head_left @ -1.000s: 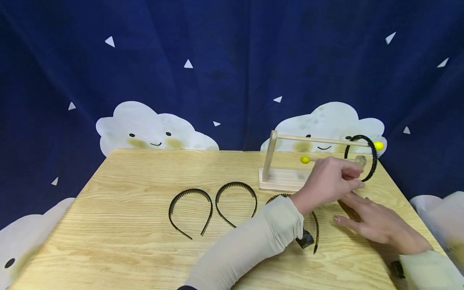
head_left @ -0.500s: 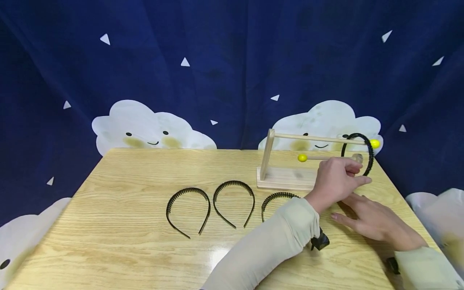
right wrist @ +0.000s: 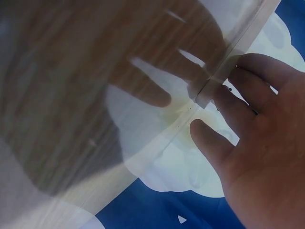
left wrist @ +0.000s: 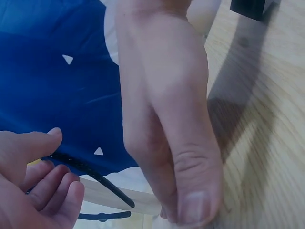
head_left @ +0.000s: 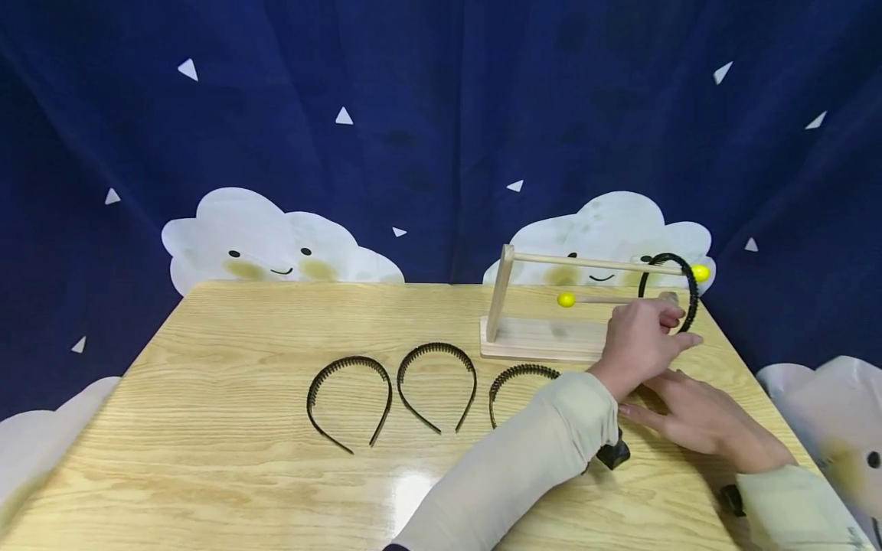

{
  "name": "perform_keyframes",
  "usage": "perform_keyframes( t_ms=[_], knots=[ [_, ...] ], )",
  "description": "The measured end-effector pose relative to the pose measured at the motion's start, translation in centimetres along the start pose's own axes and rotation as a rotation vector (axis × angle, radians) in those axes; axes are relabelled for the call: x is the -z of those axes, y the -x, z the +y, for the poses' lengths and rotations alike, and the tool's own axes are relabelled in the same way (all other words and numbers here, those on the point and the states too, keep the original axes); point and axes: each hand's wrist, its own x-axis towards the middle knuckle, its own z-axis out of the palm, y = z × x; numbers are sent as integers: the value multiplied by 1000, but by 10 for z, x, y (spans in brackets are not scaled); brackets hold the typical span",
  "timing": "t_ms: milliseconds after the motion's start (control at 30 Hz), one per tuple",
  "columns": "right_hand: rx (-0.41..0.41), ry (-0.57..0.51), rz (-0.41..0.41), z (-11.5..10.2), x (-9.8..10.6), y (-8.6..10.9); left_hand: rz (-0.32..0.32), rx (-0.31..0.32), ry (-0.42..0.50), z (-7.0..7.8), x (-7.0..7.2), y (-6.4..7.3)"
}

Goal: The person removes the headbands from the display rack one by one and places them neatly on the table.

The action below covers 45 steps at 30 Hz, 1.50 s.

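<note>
A black toothed headband hangs on the upper rod of a wooden stand, close to its yellow tip. My left hand is right beside the headband's lower part, thumb stretched out and other fingers loosely curled. In the left wrist view, the headband shows past these fingers, with a gap between thumb and fingertips. Lower down, my right hand reaches toward the stand's right end, partly behind the left hand. The right wrist view shows its fingers extended at the edge of the wood, thumb apart.
Three more black headbands lie on the wooden table: one at left, one in the middle, and one partly under the left sleeve. A shorter lower rod with a yellow tip points left. A dark blue curtain hangs behind.
My left hand has shifted slightly right relative to the stand, its thumb spreading out. The headband keeps its place on the rod, and the right hand stays put. The whole view has drifted a little.
</note>
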Motion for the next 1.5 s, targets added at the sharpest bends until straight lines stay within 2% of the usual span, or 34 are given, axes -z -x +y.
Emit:
perform_keyframes(
  t_ms=[200, 433, 700, 933, 1067, 1300, 1500],
  knots=[
    [8, -13, 6, 0, -2, 0, 43, -69, -41, 0, -3, -3],
    [0, -7, -16, -1, 1, -1, 56, -49, -34, -1, -1, -7],
    [-12, -9, -40, -2, 3, -2, 46, -77, -67, -5, 5, -9],
    [-6, -12, -36, -2, 3, -2, 27, -103, -131, -2, 9, -9],
    [7, -18, -17, 0, 2, -1, 25, -143, -171, 2, 11, -8],
    [25, -23, 26, 1, 1, -1, 29, -270, -300, 8, 15, -6],
    [30, -34, 23, 3, 1, -1, 20, -308, -341, 12, 18, -5]
  ],
)
